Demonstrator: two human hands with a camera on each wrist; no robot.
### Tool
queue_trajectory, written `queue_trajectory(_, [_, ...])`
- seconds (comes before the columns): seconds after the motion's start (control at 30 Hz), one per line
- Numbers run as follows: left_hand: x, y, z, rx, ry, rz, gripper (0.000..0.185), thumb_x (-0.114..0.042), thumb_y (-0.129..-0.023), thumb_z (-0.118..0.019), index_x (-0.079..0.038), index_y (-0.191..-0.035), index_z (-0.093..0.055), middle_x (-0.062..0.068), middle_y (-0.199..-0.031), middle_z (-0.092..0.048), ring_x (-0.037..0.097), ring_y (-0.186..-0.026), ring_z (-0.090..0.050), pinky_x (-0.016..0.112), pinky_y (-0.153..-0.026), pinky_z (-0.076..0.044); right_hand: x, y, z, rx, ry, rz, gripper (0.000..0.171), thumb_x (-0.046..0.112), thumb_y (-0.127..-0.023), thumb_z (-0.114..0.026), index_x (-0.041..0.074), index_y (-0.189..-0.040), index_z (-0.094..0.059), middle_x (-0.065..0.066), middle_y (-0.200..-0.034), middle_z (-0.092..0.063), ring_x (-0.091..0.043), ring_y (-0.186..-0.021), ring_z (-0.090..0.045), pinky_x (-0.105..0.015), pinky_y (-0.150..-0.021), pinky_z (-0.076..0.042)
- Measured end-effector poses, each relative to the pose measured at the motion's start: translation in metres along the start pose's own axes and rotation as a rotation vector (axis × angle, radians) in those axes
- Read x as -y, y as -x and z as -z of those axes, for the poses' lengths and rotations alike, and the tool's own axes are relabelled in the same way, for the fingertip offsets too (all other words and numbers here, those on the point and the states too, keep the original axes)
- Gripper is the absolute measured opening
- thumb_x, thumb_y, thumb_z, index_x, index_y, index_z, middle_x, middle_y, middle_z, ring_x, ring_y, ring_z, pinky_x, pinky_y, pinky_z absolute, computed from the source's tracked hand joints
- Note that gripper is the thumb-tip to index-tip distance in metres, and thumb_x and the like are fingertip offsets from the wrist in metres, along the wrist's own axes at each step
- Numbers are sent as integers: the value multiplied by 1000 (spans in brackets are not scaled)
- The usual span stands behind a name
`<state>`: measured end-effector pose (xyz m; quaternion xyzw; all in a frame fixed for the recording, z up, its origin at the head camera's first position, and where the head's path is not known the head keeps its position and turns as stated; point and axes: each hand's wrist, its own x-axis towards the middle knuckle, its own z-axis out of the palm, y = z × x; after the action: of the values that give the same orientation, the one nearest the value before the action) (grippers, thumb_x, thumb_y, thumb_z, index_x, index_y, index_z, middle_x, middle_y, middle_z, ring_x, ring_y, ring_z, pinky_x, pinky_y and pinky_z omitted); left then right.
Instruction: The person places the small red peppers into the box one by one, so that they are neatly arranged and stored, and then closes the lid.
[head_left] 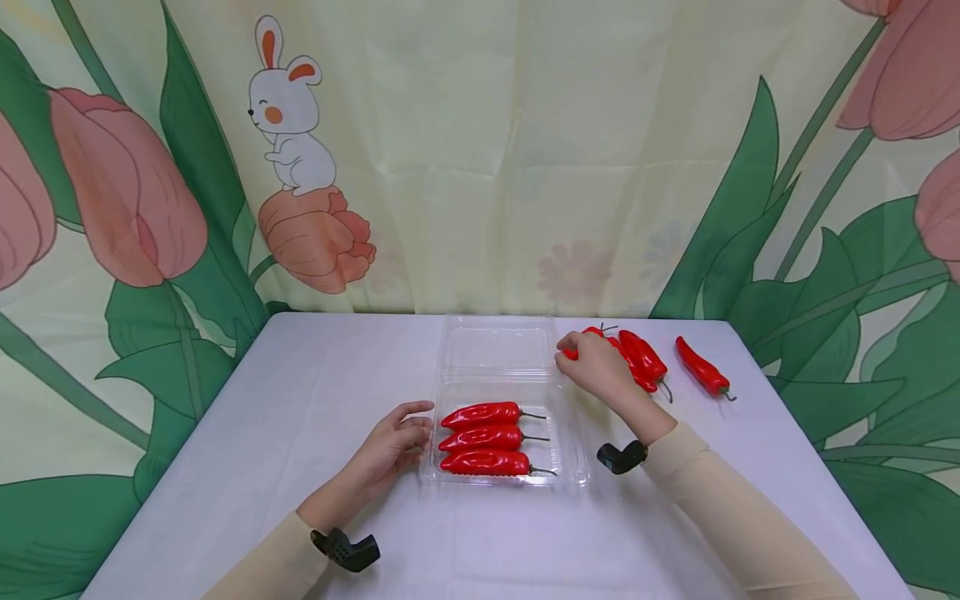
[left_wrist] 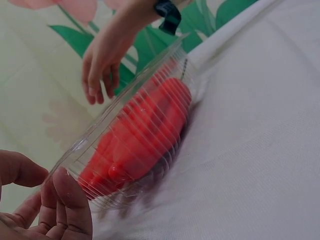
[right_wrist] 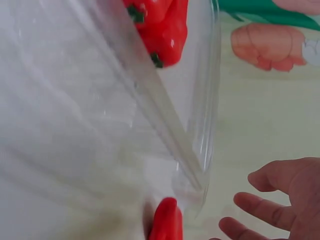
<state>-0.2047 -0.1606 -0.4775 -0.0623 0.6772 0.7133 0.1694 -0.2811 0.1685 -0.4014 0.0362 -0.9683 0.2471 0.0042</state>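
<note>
An open clear plastic clamshell box [head_left: 573, 467] lies mid-table, and three red peppers [head_left: 483, 438] sit side by side in its near half. Its lid [head_left: 495, 346] lies flat behind. My left hand [head_left: 397, 442] rests by the box's left edge with its fingers loosely curved, holding nothing. In the left wrist view its fingertips [left_wrist: 60, 205] are close to the box rim [left_wrist: 150, 80]. My right hand [head_left: 592, 362] hovers over a small pile of loose red peppers [head_left: 641, 358] just right of the lid. Its fingers [right_wrist: 280, 200] are spread above one pepper's tip [right_wrist: 166, 222].
One more red pepper [head_left: 701, 367] lies alone near the table's right back corner. The table has a white cloth [head_left: 300, 392]. A curtain printed with tulips and a rabbit [head_left: 292, 117] hangs right behind the far edge.
</note>
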Motion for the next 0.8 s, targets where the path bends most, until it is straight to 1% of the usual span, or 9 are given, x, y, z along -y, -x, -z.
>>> queue_trajectory(0.17, [-2,1,0,16,6,9,51,-13,-86,-64,-16,-134,-46,11,-110,-59,19,-79,-58,26,-69,-51,-13,-11,7,9,-3,-46,39,27,-86,-64,8,-120,-60,-14,-112,-62,-30,-97,-57,-38,-73,-55])
queue_trajectory(0.3, [-3,2,0,32,6,7,51,-13,-87,-64,-14,-134,-45,13,-110,-58,18,-79,-58,25,-69,-51,-26,-17,11,10,-22,-90,41,25,-87,-63,5,-123,-57,-16,-117,-60,-32,-103,-54,-41,-77,-54])
queue_trajectory(0.5, [-4,3,3,45,4,7,51,-13,-88,-63,-14,-135,-44,13,-111,-58,18,-79,-57,25,-69,-51,-52,-30,10,46,-140,-181,44,27,-92,-52,4,-131,-51,-18,-128,-54,-33,-110,-50,-41,-85,-51])
queue_trajectory(0.6, [-4,2,3,37,14,6,51,-13,-87,-63,-15,-134,-45,14,-112,-58,18,-79,-58,25,-69,-51,-63,-36,9,41,-165,-188,46,27,-94,-50,3,-133,-50,-19,-131,-51,-35,-113,-48,-45,-90,-49])
queue_trajectory(0.7, [-4,2,3,36,14,2,51,-13,-87,-63,-14,-134,-45,13,-110,-58,18,-79,-58,26,-69,-52,-72,-40,7,18,-150,-189,44,24,-94,-51,3,-132,-51,-21,-132,-50,-37,-117,-45,-50,-95,-45])
queue_trajectory(0.8, [-4,1,4,39,11,4,51,-14,-87,-64,-14,-134,-45,11,-109,-59,18,-78,-58,26,-68,-52,-78,-41,5,0,-143,-204,42,19,-93,-53,4,-132,-51,-22,-132,-50,-39,-119,-44,-53,-97,-43])
